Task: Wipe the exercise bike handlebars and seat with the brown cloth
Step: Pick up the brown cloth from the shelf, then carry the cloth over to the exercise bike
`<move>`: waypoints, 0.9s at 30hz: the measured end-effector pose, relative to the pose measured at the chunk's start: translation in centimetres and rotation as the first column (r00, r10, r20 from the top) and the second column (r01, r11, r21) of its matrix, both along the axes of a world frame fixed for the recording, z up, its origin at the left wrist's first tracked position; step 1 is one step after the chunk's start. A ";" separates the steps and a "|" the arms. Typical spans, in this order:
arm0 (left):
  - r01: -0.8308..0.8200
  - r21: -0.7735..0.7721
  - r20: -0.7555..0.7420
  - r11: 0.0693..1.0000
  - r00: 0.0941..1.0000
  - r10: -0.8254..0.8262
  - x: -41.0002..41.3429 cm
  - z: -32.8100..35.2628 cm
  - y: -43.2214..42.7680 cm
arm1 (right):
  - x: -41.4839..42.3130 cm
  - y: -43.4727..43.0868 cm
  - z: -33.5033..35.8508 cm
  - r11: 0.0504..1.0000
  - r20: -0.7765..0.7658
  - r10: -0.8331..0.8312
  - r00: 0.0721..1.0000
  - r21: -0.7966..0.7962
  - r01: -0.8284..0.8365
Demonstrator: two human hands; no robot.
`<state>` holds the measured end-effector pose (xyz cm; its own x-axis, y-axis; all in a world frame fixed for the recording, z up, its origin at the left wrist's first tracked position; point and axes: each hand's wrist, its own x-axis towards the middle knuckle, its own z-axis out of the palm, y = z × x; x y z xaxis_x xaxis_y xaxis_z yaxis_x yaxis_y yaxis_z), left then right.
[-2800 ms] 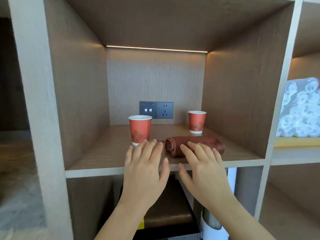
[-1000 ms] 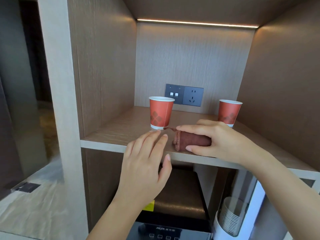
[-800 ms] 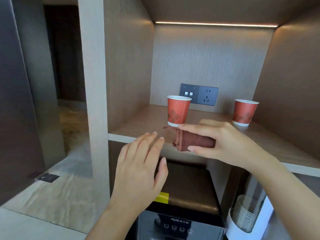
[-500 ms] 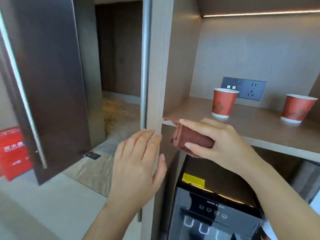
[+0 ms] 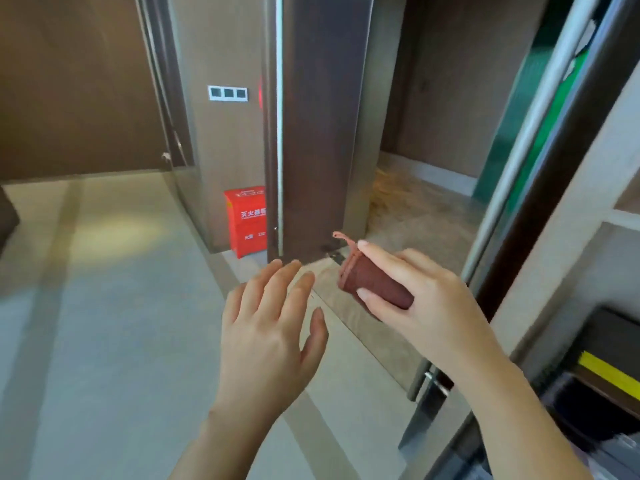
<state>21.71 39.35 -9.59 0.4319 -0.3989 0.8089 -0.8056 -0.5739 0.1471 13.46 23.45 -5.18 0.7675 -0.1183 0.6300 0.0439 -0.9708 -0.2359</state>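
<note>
My right hand (image 5: pixel 420 299) grips the rolled brown cloth (image 5: pixel 372 284) in mid-air, fingers over its top and thumb beneath; a small loop sticks out at the cloth's left end. Just left of it, my left hand (image 5: pixel 273 327) hovers open with fingers spread, a short gap away and not touching the cloth. No exercise bike, handlebars or seat show in the head view.
A dark metal door (image 5: pixel 313 133) stands ajar straight ahead, with a red fire-extinguisher box (image 5: pixel 246 220) at its foot. The shelving unit's post (image 5: pixel 540 188) and a black dispenser (image 5: pixel 602 372) lie at the right. Pale floor (image 5: pixel 104 323) stretches left.
My right hand took the rolled cloth off the shelf and carried it away. The view swung left, so the shelf and red cups left the frame and the door and floor came in.
</note>
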 end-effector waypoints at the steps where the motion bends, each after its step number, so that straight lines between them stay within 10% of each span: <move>1: -0.046 0.004 -0.017 0.999 0.999 0.046 0.4 -0.4 1.7 | 1.2 1.5 -0.4 0.999 -0.001 0.041 0.999 0.016 -0.041; 27: -0.784 0.089 -0.225 0.614 0.585 0.779 19.1 -3.5 35.5 | 35.5 36.1 -4.6 0.591 -0.012 0.800 0.601 0.190 -0.784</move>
<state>40.76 74.80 -13.07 0.7336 0.1924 0.6518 0.0095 -0.9619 0.2732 48.92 59.54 -9.75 0.6540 0.4776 0.5866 0.7495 -0.5143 -0.4169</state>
